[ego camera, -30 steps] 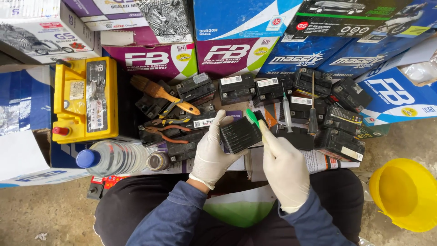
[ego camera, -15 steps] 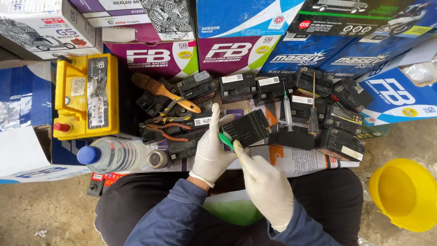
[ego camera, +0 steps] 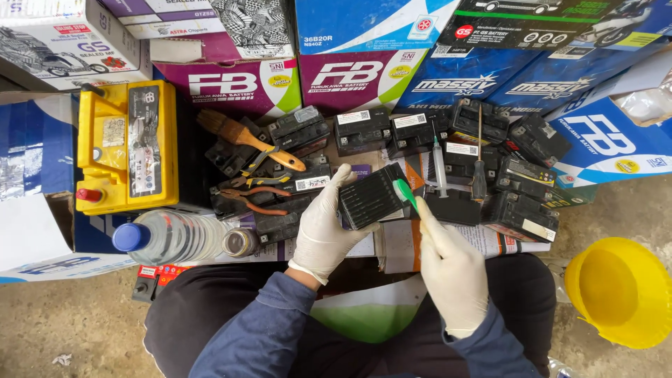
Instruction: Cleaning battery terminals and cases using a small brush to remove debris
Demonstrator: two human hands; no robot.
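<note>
Landmark is the small black battery [ego camera: 371, 198], sitting mid-frame just above the person's lap; left hand [ego camera: 323, 224], in a white glove, is clamping it from the left side, fingers wrapped under and thumb over the top edge, tilting the ribbed face up toward the camera, seemingly so the grooves are facing the brush; right hand [ego camera: 451, 269], also gloved, is closing together on a green brush [ego camera: 406, 194], the bristle end touching the battery's right edge, handle running down into the fist for a firm scrubbing angle. Just below the battery, printed paper sheets [ego camera: 490, 241] are lying on the floor, likely catching dirt; down-left of it a clear bottle with a blue cap [ego camera: 168, 236] is lying on its side beside a small round jar [ego camera: 240, 242]; far down-right a yellow bucket [ego camera: 623, 290] is standing open. Left of the battery, orange-handled pliers [ego camera: 255, 199] and a wooden paintbrush [ego camera: 245, 138] are resting on other black batteries, near to that gloved palm; further left a yellow battery [ego camera: 126, 143] is sitting well apart. Right of the battery, a syringe [ego camera: 439, 164] and a screwdriver [ego camera: 479, 171] are lying across more black batteries [ego camera: 521, 213]. Beyond it all, cardboard battery boxes [ego camera: 364, 66] in purple, blue and white are lining the back like a wall.
</note>
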